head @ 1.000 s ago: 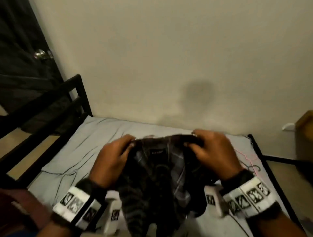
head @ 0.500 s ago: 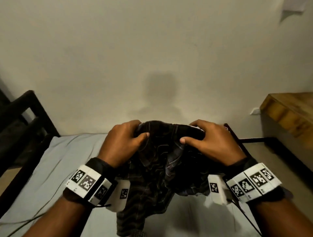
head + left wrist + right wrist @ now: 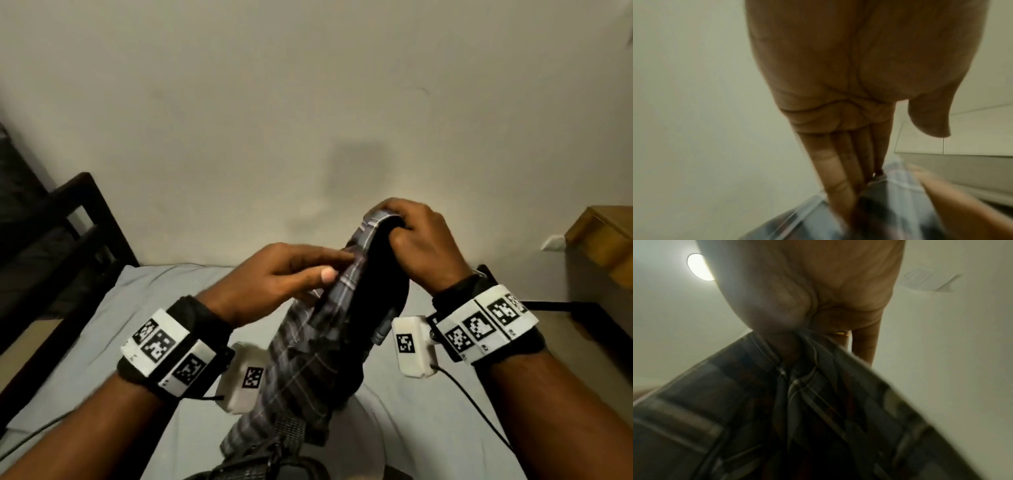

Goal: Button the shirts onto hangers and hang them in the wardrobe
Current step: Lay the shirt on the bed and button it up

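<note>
Shirt (image 3: 308,346), dark plaid, hangs bunched from our right hand (image 3: 416,246) gripping its top; our left hand (image 3: 274,277) touches it with straight fingers (image 3: 840,170). Right-wrist view alone shows a ceiling light (image 3: 699,266).

No words, numbers or brand names can be read here. The white wristbands (image 3: 170,349) and the small white boxes (image 3: 413,346) beside them only show black and white square codes, not letters. There are tiny marks under the codes, but they are too small to read. A paper (image 3: 925,280) on the wall is too blurry to read.
</note>
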